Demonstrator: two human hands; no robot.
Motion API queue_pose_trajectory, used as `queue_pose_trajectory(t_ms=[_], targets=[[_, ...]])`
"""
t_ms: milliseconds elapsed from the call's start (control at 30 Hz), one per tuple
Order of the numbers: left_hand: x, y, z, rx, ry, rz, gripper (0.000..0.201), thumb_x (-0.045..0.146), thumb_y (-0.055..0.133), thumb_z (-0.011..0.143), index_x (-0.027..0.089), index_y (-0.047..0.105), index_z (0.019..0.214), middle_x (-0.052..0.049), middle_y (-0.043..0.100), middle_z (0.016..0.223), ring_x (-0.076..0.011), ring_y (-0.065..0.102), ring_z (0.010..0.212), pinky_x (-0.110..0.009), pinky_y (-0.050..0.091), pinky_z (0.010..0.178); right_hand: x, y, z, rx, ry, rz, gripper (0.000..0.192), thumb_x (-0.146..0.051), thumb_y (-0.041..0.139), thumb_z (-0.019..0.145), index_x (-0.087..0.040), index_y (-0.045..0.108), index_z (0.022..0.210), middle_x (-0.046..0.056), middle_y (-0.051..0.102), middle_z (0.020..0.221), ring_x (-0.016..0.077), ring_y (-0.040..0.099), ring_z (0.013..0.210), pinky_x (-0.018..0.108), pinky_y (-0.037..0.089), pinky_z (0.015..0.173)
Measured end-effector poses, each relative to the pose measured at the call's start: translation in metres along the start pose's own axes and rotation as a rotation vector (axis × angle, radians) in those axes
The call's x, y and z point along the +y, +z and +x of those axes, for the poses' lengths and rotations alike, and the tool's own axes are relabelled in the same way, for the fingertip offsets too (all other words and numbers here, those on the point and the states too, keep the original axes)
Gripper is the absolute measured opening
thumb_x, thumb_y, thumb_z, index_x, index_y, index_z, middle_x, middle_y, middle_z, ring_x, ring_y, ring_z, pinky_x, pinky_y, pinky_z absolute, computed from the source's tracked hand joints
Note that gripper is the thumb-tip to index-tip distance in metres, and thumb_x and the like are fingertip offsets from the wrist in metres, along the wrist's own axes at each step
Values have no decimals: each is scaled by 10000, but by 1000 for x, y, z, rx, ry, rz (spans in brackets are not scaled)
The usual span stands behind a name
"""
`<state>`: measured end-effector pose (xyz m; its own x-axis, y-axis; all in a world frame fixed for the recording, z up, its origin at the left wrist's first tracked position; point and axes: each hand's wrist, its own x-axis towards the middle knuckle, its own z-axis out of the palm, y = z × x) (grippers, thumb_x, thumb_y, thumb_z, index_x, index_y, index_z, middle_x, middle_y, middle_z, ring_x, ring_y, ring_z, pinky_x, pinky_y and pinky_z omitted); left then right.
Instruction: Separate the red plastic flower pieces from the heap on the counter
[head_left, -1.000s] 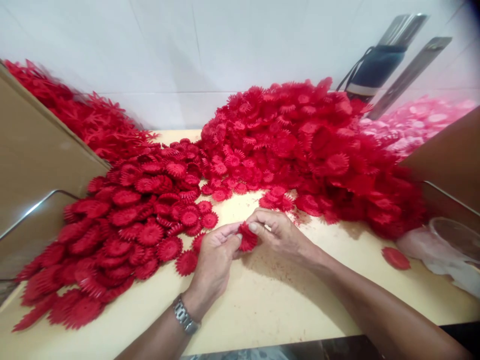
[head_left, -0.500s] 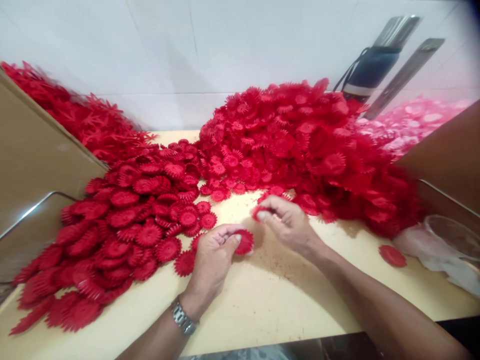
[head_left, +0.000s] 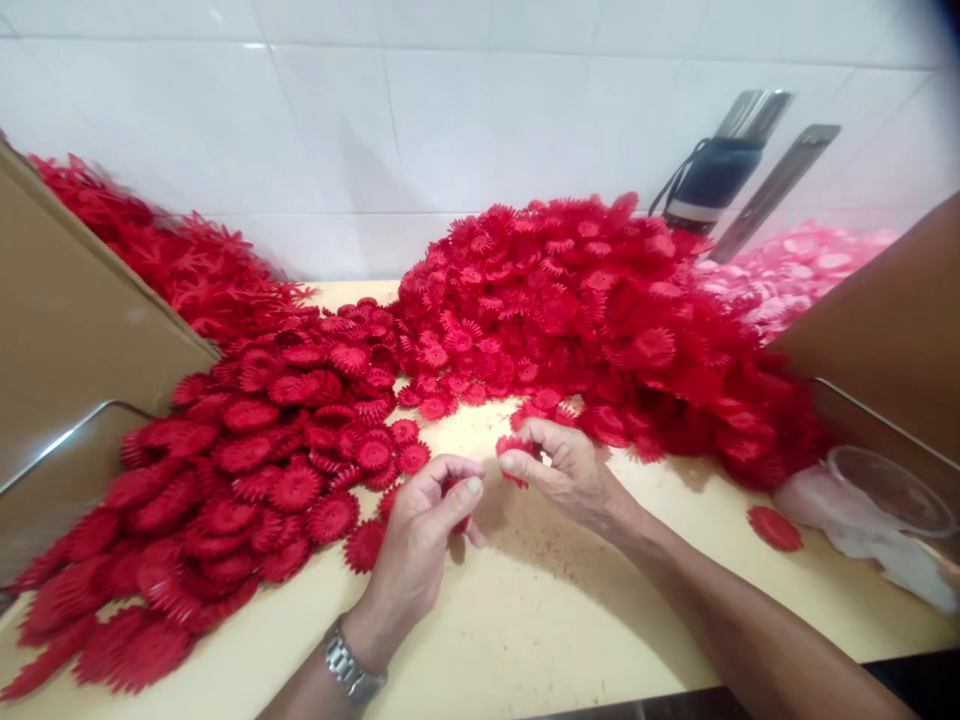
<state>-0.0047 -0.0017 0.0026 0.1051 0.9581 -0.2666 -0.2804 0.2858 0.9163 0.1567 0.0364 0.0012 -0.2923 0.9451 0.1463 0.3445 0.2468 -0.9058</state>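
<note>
A pale yellow table (head_left: 540, 620) runs up to a white tiled wall and carries two heaps of red toothed discs, a flatter left heap (head_left: 247, 470) and a taller right heap (head_left: 600, 320), which meet near the wall. A single disc (head_left: 775, 527) lies apart at the right, near a clear cup (head_left: 892, 490) and crumpled plastic (head_left: 862, 530). Reddish dust speckles the bare middle of the table.

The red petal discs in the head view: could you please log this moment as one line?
left hand: holds red disc | right hand: pinches second disc | hands apart | pile at left | heap behind | table
</note>
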Motion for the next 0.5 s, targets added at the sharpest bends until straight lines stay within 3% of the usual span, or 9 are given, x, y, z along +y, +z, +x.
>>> queue_pose_trajectory(t_ms=[100, 200, 333, 433, 500], targets=[[-3, 1, -1, -15, 89, 179, 174, 286, 655, 700, 193, 624, 844, 53, 483, 572, -63, 414, 439, -176, 333, 397, 3, 6, -1, -27, 20, 18, 321, -386, 582, 759, -174, 416, 585, -57, 386, 537, 66, 349, 500, 199, 262, 453], [-4, 2, -1, -30, 129, 307, 120, 273, 655, 704, 178, 651, 778, 45, 494, 536, -54, 375, 422, -173, 275, 378, 3, 12, -3, -86, 58, 85, 323, -393, 598, 745, -169, 438, 576, -56, 410, 522, 67, 363, 495, 197, 268, 452], [-2, 1, 1, 29, 144, 238, 106, 257, 657, 691, 154, 647, 666, 41, 498, 497, -53, 381, 408, -182, 264, 375, 0, 13, -4, -169, 43, 240, 323, -429, 557, 776, -158, 499, 610, -37, 468, 534, 72, 402, 492, 203, 303, 459], [1, 0, 3, 111, 146, 48, 76, 207, 676, 648, 150, 626, 640, 41, 521, 514, -58, 416, 415, -186, 312, 394, 2, 1, 0, -38, -7, 229, 346, -450, 509, 810, -167, 482, 613, -30, 468, 538, 82, 414, 491, 215, 334, 466], [3, -1, 3, 129, 118, -55, 83, 191, 685, 627, 148, 615, 641, 42, 530, 528, -58, 429, 412, -188, 332, 396, 7, -10, 4, 125, -54, 37, 315, -413, 470, 843, -171, 506, 644, -6, 505, 580, 107, 451, 538, 249, 379, 521]])
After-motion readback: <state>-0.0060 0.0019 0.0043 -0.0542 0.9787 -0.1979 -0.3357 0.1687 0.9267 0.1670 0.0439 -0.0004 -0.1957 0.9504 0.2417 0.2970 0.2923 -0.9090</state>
